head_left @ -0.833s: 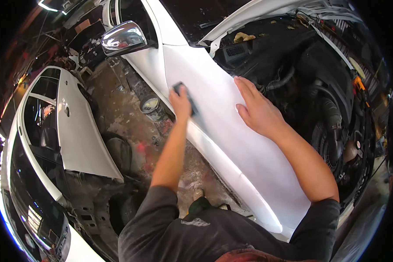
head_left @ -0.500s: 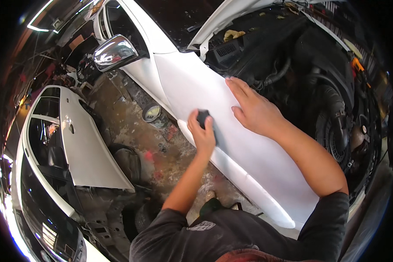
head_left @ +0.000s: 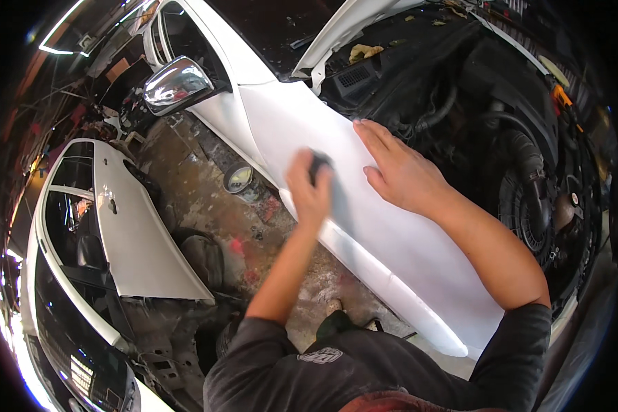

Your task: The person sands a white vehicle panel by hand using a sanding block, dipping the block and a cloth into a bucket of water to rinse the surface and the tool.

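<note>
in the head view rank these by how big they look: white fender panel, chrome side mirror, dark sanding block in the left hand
1. white fender panel
2. chrome side mirror
3. dark sanding block, mostly hidden by the blurred left hand, so its full size is unsure

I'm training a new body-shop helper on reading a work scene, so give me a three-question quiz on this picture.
1. True or false: the right hand lies flat and open on the white fender.
2. What does the left hand press on the fender? A) a small dark pad B) a spray can C) a wrench
3. Fill in: the chrome side mirror shows at the upper ____ of the picture.

Key
1. True; the fingers are spread on the panel beside the open engine bay.
2. A; the dark pad shows above the blurred fingers.
3. Left.
</note>
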Action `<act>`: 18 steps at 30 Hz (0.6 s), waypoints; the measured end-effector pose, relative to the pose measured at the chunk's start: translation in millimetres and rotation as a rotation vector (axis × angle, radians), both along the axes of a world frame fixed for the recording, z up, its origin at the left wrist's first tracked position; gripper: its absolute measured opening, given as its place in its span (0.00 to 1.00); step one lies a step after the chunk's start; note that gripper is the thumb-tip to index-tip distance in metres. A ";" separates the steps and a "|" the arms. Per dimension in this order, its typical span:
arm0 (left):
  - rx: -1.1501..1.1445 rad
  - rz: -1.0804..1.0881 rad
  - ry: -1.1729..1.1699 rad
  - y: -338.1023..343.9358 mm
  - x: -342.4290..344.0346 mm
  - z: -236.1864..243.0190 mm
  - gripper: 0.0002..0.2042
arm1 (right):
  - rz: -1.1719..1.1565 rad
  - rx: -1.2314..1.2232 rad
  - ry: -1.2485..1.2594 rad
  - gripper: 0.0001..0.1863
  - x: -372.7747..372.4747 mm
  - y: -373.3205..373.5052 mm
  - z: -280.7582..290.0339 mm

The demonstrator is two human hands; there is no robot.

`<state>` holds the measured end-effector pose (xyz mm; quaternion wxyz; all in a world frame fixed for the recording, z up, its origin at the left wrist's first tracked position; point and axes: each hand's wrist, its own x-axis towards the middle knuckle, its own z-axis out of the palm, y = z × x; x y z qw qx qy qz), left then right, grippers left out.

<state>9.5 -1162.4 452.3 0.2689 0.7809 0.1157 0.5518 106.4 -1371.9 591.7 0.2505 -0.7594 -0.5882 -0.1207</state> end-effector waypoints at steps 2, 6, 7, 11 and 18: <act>-0.257 0.024 -0.031 99.5 13.0 37.9 0.25 | 0.024 0.006 0.034 0.35 -9.7 6.8 5.2; -0.340 0.131 0.018 140.4 16.1 53.4 0.26 | 0.041 0.007 0.059 0.35 -11.9 12.5 5.3; -0.357 -0.009 -0.026 102.5 29.8 36.7 0.26 | 0.011 -0.004 0.059 0.35 -2.0 6.6 -0.7; -0.001 0.005 0.054 -24.3 9.9 6.7 0.26 | -0.001 0.013 0.019 0.35 8.3 -3.3 -5.5; -0.282 0.175 -0.003 185.5 24.3 97.9 0.21 | 0.078 0.048 0.037 0.35 -11.9 15.8 3.3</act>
